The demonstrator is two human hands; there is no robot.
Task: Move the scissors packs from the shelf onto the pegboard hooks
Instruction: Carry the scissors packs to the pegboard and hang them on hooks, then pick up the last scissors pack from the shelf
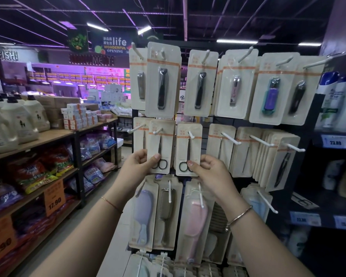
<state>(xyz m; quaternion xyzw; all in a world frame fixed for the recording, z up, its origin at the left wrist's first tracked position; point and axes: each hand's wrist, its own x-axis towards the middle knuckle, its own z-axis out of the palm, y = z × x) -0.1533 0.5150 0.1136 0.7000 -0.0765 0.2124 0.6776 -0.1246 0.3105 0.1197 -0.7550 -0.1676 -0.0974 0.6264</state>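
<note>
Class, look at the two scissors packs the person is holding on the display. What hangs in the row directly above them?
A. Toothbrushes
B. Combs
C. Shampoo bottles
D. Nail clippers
D. Above the left scissors pack and right scissors pack, the top row holds nail clippers in cards on hooks.

Head view, facing pegboard (218, 120), close, level
</note>
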